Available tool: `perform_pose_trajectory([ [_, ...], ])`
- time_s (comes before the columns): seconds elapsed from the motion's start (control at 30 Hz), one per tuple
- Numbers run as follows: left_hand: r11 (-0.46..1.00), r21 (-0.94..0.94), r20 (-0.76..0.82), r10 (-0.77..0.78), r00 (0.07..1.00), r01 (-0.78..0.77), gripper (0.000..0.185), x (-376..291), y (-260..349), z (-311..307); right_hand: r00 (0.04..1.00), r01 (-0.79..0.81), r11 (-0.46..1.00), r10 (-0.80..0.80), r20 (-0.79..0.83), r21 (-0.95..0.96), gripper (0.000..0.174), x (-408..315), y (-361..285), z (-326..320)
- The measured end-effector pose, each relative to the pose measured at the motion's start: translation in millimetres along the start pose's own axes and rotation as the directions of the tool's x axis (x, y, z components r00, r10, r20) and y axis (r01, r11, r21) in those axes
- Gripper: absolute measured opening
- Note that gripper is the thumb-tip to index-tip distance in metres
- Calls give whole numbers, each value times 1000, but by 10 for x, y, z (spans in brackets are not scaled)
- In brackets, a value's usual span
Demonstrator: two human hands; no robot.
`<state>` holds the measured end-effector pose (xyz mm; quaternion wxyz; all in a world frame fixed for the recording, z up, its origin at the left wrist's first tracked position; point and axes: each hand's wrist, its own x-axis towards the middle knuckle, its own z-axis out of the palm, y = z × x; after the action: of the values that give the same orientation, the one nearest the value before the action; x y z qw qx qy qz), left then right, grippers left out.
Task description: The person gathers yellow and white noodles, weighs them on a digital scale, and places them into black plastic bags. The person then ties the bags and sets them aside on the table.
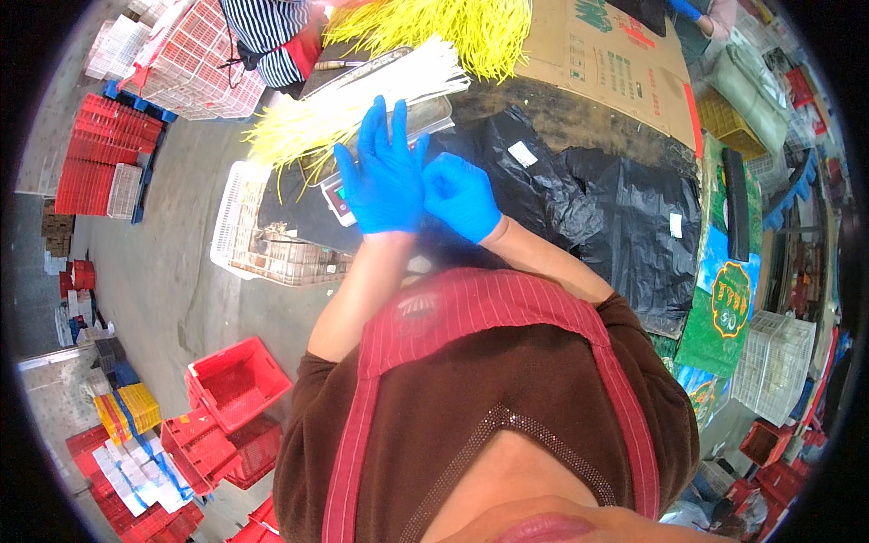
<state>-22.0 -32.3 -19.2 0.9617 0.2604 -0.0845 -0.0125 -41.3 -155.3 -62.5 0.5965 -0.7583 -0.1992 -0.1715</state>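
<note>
Both my hands wear blue gloves and are held together above the table's near edge. My left hand (383, 176) is raised with its fingers apart and nothing in them. Against its side, my right hand (465, 197) has curled fingers; whether they pinch the left glove is hidden. Just beyond, a bundle of long white stalks with yellow ends (366, 91), apparently blanched garlic chives, lies across the metal pan (434, 117) of a digital scale (337, 198). My left hand partly covers the scale. A larger pile of yellow chives (434, 30) lies farther back.
Black plastic sheeting (624, 217) with white labels covers the table's right side; flattened cardboard (604, 68) lies behind it. A wooden-handled tool (336, 65) rests near the stalks. White crates (234, 224) stand at left, red crates (237, 383) behind. Another person's gloved hand (687, 8) shows far right.
</note>
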Motion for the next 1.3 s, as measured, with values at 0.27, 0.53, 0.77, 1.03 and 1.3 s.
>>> perform_pose_trajectory([
  [0.27, 941, 326, 90, 68, 994, -94, 82, -93, 12, 181, 941, -331, 928, 339, -16, 173, 14, 94, -27, -89],
  [0.53, 830, 534, 253, 27, 967, -163, 91, -185, -84, 210, 937, -349, 927, 350, 16, 138, 10, 41, 84, -15],
  [0.77, 801, 587, 181, 16, 983, -121, 86, -195, -54, 141, 989, -146, 982, 141, 47, 124, 9, -73, 75, -1],
  [1.03, 971, 192, 178, 106, 978, -140, 80, -149, 151, 373, 997, -22, 995, 30, -75, 101, 13, 14, -77, -1],
  [1.3, 966, 259, 204, -75, 976, 20, 88, -109, 112, 249, 988, -138, 990, 139, -61, 21, 23, 126, -283, -90],
])
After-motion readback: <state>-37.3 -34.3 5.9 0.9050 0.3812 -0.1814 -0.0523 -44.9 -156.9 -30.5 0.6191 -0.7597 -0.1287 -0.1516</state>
